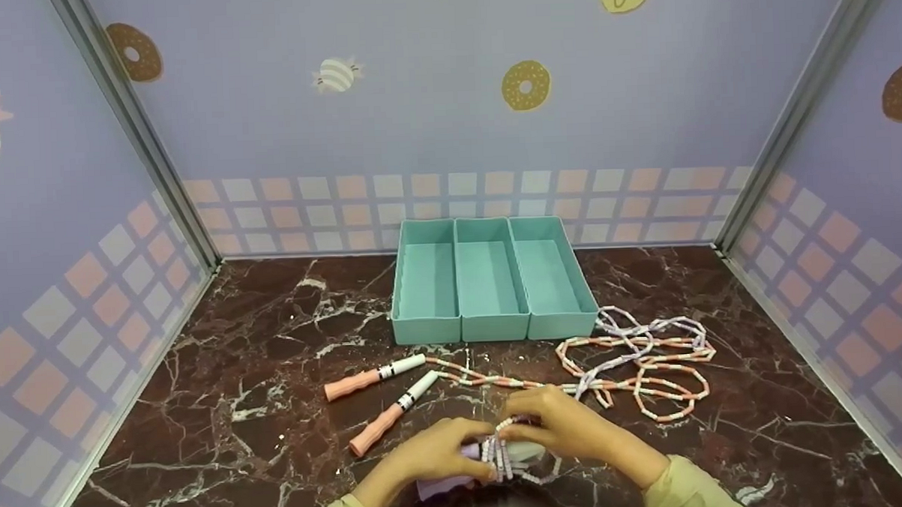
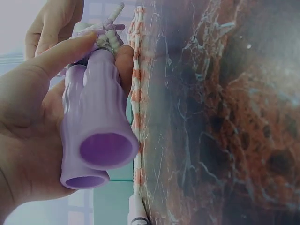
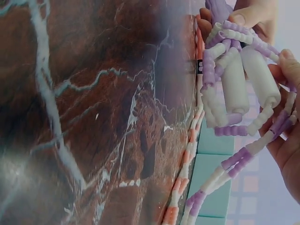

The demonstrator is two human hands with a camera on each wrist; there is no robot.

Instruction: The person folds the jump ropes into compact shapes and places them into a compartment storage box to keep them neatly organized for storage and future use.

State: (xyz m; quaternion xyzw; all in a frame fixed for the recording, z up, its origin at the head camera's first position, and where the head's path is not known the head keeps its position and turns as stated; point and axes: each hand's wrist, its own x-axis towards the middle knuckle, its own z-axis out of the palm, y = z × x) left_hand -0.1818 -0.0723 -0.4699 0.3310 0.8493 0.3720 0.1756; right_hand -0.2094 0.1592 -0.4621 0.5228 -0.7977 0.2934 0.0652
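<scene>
My left hand (image 1: 444, 450) grips the two purple handles (image 2: 101, 103) of a jump rope, side by side, near the table's front edge. Purple-and-white beaded rope (image 3: 216, 70) is looped around the handles where the purple grips meet the white ends (image 3: 255, 75). The thumb of that hand presses on the loops. My right hand (image 1: 558, 422), just to the right, holds a stretch of the same beaded rope (image 3: 239, 161) between thumb and fingers. The rope's remaining length trails off to a loose purple-and-white coil (image 1: 677, 323) at the right.
A second jump rope lies on the dark marble table (image 1: 225, 441); its orange handles (image 1: 354, 382) point left and its orange-and-white beads (image 1: 500, 381) run right, tangled with the purple coil. Behind stands a teal box (image 1: 495, 328) with three compartments, near the patterned back wall (image 1: 432, 134).
</scene>
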